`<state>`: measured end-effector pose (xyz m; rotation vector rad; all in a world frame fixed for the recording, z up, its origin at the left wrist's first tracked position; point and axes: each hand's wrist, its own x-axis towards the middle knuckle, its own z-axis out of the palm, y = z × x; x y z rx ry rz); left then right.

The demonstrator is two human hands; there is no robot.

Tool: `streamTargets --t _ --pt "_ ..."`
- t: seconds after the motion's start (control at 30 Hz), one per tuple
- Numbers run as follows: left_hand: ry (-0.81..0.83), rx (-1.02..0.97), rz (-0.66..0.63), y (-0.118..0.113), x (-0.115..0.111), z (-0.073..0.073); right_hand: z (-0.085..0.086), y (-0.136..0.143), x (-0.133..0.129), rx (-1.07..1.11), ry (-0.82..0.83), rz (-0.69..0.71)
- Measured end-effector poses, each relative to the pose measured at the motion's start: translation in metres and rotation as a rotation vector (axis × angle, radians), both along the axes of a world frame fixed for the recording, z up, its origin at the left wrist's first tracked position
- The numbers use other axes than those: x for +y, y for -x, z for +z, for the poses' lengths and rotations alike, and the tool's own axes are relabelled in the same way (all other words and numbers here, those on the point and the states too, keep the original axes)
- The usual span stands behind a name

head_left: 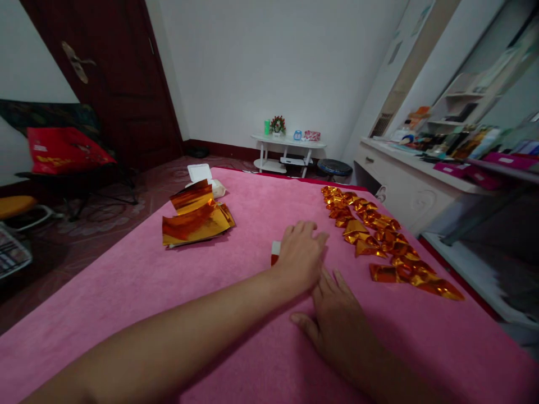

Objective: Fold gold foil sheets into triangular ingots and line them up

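Observation:
My left hand (300,255) lies palm down on the pink cover, its fingers stretched forward. From under it peeks the edge of a small piece of paper (275,252), part white and part orange-red; the rest is hidden. Close beside it, my right hand (339,322) rests flat with its thumb spread, its fingertips reaching the heel of the left hand. Whether anything lies under the right palm I cannot tell. To the right are several folded gold foil pieces (356,227), laid in rows. Loose gold foil sheets (197,221) are stacked at the left.
The pink cover (252,207) spreads over the large surface before me. Behind the foil sheets sits an open white box (200,173). A cluttered dresser (412,168) borders the right; a white side table (286,140) and a round stool (334,167) stand beyond the far edge.

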<state>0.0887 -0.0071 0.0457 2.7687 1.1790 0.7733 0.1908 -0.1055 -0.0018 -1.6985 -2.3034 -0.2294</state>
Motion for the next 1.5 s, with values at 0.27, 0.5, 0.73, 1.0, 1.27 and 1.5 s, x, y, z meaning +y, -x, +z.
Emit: streamTargets --t 0.27,0.5,0.73,1.0,1.27,1.5 --pt "0.132 -0.058 0.196 -0.041 0.020 -0.051 0.001 0.001 0.002 -0.014 0.026 -0.015" --pt "0.165 -0.032 0.250 -0.032 0.028 -0.058 0.004 0.002 0.002 -0.005 0.045 -0.037" --pt "0.096 0.027 0.271 -0.019 0.040 -0.066 -0.005 -0.003 0.001 -0.047 0.001 -0.047" --pt "0.055 0.094 0.312 0.011 0.046 -0.062 -0.009 -0.004 0.001 -0.058 0.000 -0.036" --pt "0.022 0.137 0.367 0.033 0.045 -0.062 -0.002 0.001 0.003 -0.057 0.013 -0.017" --pt "0.127 0.243 0.372 0.033 0.053 -0.065 0.006 0.065 0.028 0.359 0.020 0.114"
